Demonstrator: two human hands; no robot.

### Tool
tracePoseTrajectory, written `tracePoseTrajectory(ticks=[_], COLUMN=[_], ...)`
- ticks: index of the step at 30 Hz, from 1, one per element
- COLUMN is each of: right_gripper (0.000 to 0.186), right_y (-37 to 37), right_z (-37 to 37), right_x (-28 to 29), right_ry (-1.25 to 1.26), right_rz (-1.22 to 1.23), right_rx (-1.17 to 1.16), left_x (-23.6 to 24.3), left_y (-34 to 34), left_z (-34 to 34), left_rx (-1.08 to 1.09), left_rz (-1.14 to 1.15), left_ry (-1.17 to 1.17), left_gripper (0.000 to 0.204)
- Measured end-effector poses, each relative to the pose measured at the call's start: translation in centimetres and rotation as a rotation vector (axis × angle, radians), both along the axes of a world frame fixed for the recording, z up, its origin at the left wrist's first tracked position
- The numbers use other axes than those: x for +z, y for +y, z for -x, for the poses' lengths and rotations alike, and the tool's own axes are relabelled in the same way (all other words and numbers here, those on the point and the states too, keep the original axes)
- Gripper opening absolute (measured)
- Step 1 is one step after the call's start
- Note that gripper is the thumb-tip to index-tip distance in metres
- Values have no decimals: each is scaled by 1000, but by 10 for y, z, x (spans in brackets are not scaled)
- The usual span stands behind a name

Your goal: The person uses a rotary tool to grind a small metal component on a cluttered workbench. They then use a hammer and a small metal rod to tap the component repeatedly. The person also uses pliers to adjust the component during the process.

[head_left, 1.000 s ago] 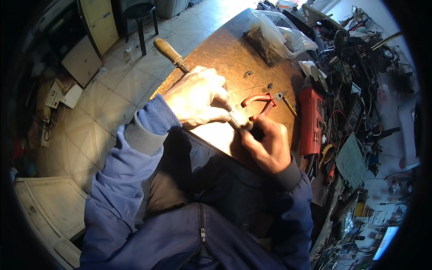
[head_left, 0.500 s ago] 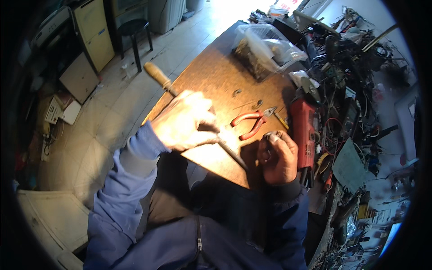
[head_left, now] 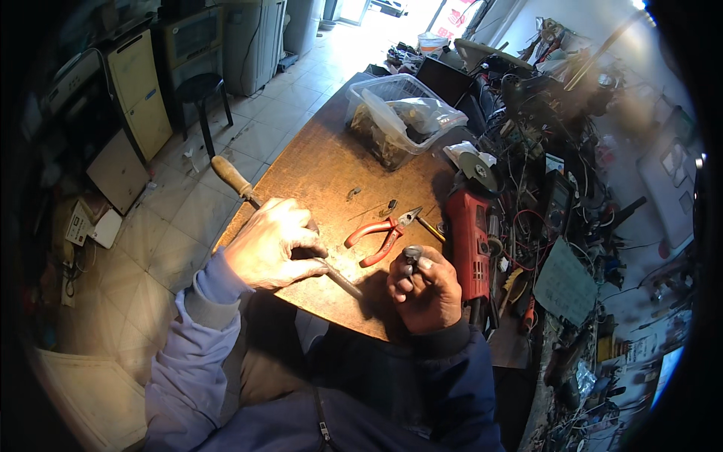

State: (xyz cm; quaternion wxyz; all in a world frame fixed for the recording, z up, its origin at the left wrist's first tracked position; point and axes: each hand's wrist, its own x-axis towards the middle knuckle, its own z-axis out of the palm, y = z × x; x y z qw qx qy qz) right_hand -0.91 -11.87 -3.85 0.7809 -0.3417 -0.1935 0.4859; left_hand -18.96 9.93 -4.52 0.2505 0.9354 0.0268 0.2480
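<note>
My left hand (head_left: 275, 245) is closed around the shaft of a file (head_left: 343, 282) near the front edge of the wooden table (head_left: 309, 169). The file's wooden handle (head_left: 230, 176) points away to the far left, past the table's left edge. On the right, my right hand (head_left: 428, 294) pinches a small dark metal piece (head_left: 413, 254) between thumb and fingers; its exact kind is unclear. Red-handled pliers (head_left: 380, 235) lie with jaws open just beyond this hand. Two small dark bits, one a curled piece (head_left: 353, 193), lie farther back on the wood.
A red angle grinder (head_left: 467, 241) lies along the table's right side, beside a heap of cables and parts (head_left: 572, 135). At the back stands a clear plastic box (head_left: 407, 124) holding bags and brown pieces. A black stool (head_left: 202, 90) stands on the tiled floor.
The camera view has shifted, so the table appears lower and farther left. My right hand has turned, showing more of the dark piece. My left hand still grips the file.
</note>
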Motion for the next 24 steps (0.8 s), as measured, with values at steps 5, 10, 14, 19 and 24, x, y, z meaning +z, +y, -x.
tracePoseTrajectory(ticks=[5, 10, 14, 19, 24], right_gripper=[22, 23, 22, 20, 16], right_y=[-4, -1, -1, 2, 2], right_z=[-4, 1, -1, 1, 1], right_x=[-6, -3, -3, -3, -2], right_ry=[47, 18, 82, 88, 110], right_rz=[-176, -175, -177, -173, -184], right_rx=[109, 81, 85, 57, 44], left_x=[-2, -3, 1, 2, 1], left_y=[-1, -1, -2, -2, -2], left_z=[-2, -2, -1, -2, -2], left_rx=[-5, 1, 6, 15, 12], left_rz=[7, -3, -4, -14, -20], left_ry=[-30, -33, 2, 30, 10], left_gripper=[22, 22, 22, 23, 23])
